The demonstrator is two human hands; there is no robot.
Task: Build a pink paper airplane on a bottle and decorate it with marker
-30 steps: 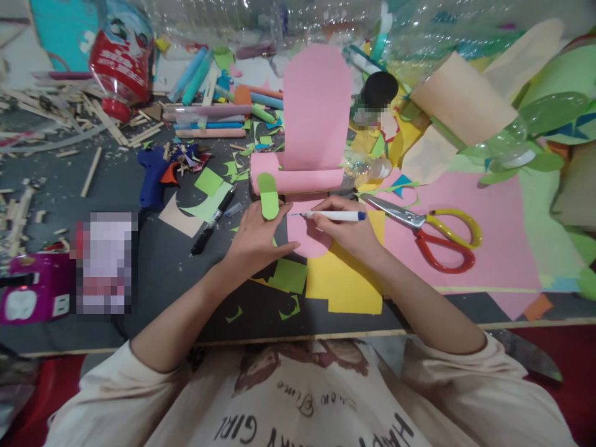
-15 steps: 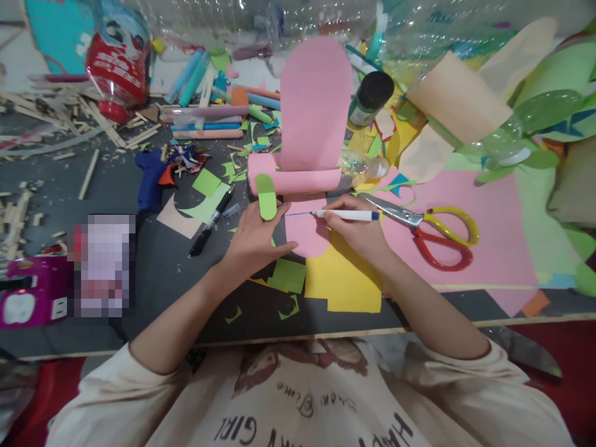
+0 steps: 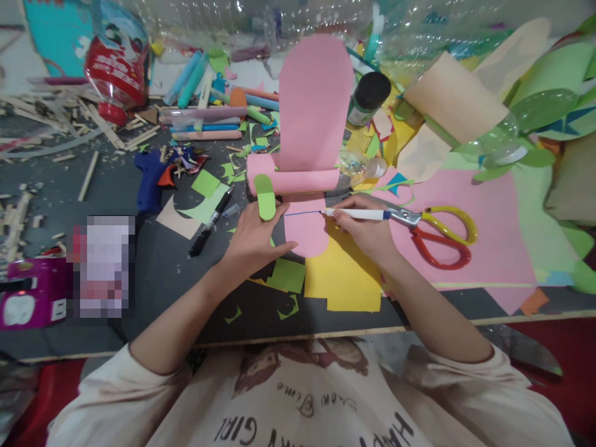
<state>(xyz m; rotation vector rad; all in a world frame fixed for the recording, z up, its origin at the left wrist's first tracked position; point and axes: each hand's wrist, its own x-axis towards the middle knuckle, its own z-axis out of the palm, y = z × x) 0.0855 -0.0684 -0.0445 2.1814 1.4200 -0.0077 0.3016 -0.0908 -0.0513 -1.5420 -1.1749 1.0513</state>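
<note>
Head view: marker at the end of a blue line

We have the marker pinched between thumb and fingers of our right hand, its tip at the line's right end, close to the right edge of the pink flap. That flap lies before us, round end nearest, just on our side of the pink roll.

Our left hand is spread, thumb well apart from the forefinger, both tips reaching over the flap's left edge. A green tab hangs from the roll's left end down over that hand. Beyond the roll stretches a long pink piece; we cannot tell whether it joins the flap.

Yellow paper lies beneath our right hand. To its right, scissors rest on a pink sheet, their blades partly hidden behind the marker and hand. Left of our left hand lies a black pen.
</note>
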